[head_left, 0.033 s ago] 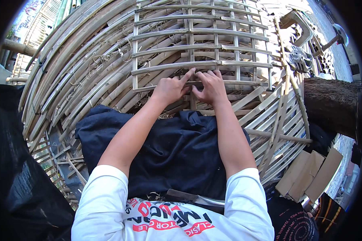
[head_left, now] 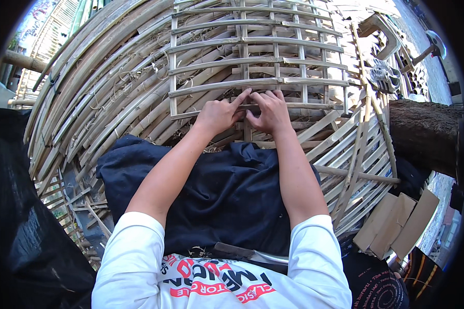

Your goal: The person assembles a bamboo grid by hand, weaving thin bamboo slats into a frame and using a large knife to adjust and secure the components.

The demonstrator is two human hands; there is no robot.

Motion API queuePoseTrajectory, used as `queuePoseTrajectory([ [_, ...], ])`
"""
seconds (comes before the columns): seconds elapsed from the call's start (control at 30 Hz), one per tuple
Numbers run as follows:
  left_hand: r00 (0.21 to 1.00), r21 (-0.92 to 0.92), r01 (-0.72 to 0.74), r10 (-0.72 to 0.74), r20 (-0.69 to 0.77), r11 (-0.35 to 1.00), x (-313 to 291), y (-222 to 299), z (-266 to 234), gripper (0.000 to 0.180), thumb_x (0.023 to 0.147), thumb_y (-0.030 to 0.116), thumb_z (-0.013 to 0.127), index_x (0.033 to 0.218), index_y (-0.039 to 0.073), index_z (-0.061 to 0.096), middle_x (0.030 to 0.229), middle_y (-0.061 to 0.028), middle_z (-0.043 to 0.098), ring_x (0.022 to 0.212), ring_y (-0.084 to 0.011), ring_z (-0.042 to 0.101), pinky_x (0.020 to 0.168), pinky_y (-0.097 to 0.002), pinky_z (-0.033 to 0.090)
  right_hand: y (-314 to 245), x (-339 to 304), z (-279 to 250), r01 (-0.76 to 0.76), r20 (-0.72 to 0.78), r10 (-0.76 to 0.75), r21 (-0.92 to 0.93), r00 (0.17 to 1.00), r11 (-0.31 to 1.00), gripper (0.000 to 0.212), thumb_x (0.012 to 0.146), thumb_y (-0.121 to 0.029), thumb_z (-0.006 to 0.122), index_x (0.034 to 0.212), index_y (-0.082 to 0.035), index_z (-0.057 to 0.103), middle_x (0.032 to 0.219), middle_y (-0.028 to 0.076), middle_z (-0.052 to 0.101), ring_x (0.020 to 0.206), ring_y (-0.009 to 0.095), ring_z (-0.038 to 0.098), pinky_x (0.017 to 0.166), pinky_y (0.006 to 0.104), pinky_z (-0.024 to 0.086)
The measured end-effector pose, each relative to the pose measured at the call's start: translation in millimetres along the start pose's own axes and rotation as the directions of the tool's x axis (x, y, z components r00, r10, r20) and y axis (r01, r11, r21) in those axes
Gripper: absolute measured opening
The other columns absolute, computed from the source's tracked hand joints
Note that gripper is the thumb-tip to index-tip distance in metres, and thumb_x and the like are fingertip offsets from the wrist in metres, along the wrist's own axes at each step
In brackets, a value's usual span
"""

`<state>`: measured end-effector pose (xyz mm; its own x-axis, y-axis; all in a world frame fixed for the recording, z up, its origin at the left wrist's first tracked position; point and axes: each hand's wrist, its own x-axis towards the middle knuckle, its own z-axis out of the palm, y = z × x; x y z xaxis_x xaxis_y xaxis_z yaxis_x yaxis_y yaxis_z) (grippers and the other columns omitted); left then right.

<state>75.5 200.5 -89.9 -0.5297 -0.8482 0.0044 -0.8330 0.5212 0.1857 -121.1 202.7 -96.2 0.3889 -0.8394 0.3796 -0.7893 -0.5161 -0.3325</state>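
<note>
A flat lattice of split bamboo strips (head_left: 206,64) lies in front of me, its lengthwise and crosswise strips crossing in open squares. At its near edge, my left hand (head_left: 219,114) is closed around the last cross strip, the index finger reaching forward over it. Close beside it, my right hand (head_left: 271,111) grips the same strip with bent fingers, its thumb turned toward the left hand. The fingertips meet near a lengthwise strip, and parts of them are hidden. Dark cloth (head_left: 216,190) covers my lap, where a knife-like blade (head_left: 234,251) rests close to my shirt.
Long curved bamboo strips (head_left: 98,82) are piled under and left of the lattice. At right are more slats (head_left: 340,149), a thick log (head_left: 423,129), a saddle-shaped wooden piece (head_left: 381,36), a hammer-like tool (head_left: 434,46) and folded cardboard (head_left: 392,224). Black sheeting (head_left: 26,206) hangs at left.
</note>
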Motion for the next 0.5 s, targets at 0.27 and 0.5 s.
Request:
queuePoseTrajectory([
  [0.27,1.0,-0.011,0.001,-0.001,-0.002,1.0,0.0,-2.8,0.9,0.068,0.093,0.048,0.055,0.152,0.034,0.026,0.071,-0.0156,0.066,0.065,-0.0341,0.068,0.059,-0.046,0.055,0.2,1.9,1.5,0.022,0.001,-0.022,-0.022,1.0,1.0,0.038,0.07,-0.029,0.071,0.1,-0.008,0.062,0.086,0.009,0.066,0.086,0.026,0.062,0.091,0.0402,0.043],
  [0.5,0.999,0.022,-0.034,0.035,-0.012,0.999,4.0,-5.4,-0.7,0.067,0.092,0.047,0.057,0.151,0.036,0.029,0.069,-0.0145,0.065,0.062,-0.0325,0.068,0.057,-0.0449,0.055,2.4,-1.4,1.7,0.052,0.029,-0.05,-0.074,0.998,0.996,0.036,0.074,-0.03,0.07,0.1,-0.007,0.061,0.089,0.009,0.065,0.089,0.026,0.061,0.093,0.041,0.042],
])
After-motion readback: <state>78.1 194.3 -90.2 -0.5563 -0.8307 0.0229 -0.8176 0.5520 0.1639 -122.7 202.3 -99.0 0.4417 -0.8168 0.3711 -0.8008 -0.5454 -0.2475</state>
